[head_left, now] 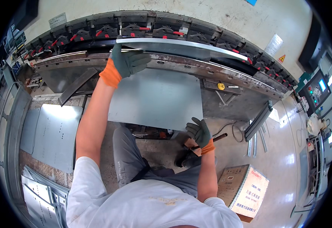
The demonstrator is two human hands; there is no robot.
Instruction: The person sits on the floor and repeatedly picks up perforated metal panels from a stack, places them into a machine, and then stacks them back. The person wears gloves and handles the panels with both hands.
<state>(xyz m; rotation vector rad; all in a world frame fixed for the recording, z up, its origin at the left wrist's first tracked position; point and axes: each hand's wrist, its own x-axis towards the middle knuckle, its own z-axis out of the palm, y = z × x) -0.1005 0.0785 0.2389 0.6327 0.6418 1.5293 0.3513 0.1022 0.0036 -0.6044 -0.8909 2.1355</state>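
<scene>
A large grey metal sheet (pixel 156 100) hangs below the press brake's front beam. Above the beam, a long metal flange (pixel 181 46) with a pale edge crosses the tooling; whether it belongs to that sheet is hard to see. My left hand (pixel 130 62), in a dark green and orange glove, lies at the flange's left end. Its thumb points up beside the end and its fingers stretch out flat to the right. Near the sheet's lower right corner is my right hand (pixel 199 133), gloved alike, its fingers apart and nothing visible in them.
Flat punched sheets (pixel 56 136) lie at left, with stacked panels (pixel 40 197) nearer me. A cardboard-faced wooden box (pixel 245 190) stands at lower right. Long metal profiles (pixel 259 121) lean against the machine. A control panel (pixel 316 92) is far right. A yellow tape measure (pixel 221 86) sits on a bracket.
</scene>
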